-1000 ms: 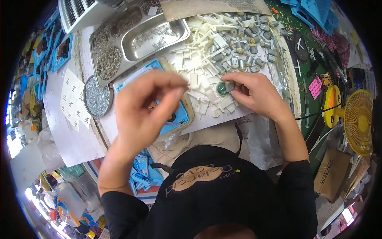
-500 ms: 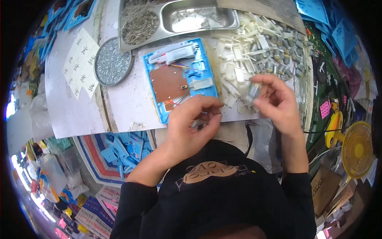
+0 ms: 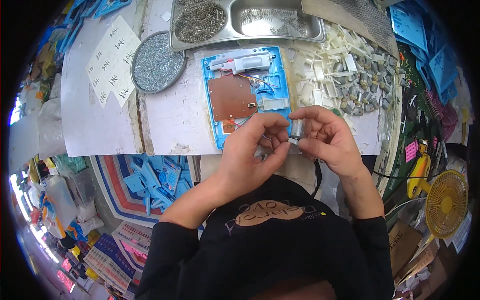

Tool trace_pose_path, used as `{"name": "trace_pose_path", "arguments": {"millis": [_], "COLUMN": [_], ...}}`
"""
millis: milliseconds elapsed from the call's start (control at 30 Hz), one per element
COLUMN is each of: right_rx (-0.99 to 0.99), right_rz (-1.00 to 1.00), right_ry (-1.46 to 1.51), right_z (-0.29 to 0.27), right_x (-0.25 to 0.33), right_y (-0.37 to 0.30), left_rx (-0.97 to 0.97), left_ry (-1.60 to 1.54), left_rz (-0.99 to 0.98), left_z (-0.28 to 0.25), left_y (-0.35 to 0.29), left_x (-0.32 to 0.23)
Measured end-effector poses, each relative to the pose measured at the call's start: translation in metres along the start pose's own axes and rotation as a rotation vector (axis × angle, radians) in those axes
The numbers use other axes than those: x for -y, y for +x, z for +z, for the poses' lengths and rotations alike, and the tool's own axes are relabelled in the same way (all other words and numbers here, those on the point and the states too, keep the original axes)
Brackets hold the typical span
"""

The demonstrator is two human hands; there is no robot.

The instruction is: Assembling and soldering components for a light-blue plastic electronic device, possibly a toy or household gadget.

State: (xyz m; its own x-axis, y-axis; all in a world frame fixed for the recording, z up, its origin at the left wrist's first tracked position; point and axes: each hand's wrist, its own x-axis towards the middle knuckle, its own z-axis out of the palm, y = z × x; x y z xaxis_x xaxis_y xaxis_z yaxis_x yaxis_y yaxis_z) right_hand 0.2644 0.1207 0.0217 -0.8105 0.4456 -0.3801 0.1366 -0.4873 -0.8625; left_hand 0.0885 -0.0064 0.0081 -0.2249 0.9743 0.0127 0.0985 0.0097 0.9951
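Observation:
A small silver motor is pinched upright in my right hand, between the thumb and fingers. At its lower end sits a small pale piece; whether it belongs to the motor cannot be made out. My left hand is closed just beside it, thumb and fingertips curled together, and what they hold is mostly hidden. Beyond both hands lies a blue plastic housing with a brown circuit board, thin coloured wires and a pale rectangular part. My left fingers cover its near right corner.
Loose white plastic parts and several silver motors are heaped at the right. A metal tray with springs stands at the back. Left are a round dish of small metal pieces and a sticker sheet. A yellow fan stands right.
My right hand has moved left from the heap, bringing the motor against my left fingertips. The whole view has shifted, so the table items appear further right.

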Motion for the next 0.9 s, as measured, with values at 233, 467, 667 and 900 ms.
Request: {"name": "trace_pose_path", "arguments": {"millis": [233,467,667,900], "right_rx": [-0.147,-0.108,-0.097,-0.096], "right_rz": [-0.461,-0.479,-0.835,-0.825], "right_ry": [-0.643,-0.722,-0.826,-0.800], "right_z": [0.006,0.007,0.008,0.014], "right_x": [-0.005,0.014,0.006,0.001], "right_y": [-0.004,-0.002,0.004,-0.001], "left_rx": [-0.061,-0.076,-0.052,-0.081], "left_ry": [0.247,0.338,0.260,0.313], "left_rz": [0.316,0.521,0.435,0.416], "left_z": [-0.004,-0.013,-0.015,-0.014], "left_y": [0.003,0.007,0.008,-0.002], "left_x": [0.005,0.003,-0.001,0.003]}}
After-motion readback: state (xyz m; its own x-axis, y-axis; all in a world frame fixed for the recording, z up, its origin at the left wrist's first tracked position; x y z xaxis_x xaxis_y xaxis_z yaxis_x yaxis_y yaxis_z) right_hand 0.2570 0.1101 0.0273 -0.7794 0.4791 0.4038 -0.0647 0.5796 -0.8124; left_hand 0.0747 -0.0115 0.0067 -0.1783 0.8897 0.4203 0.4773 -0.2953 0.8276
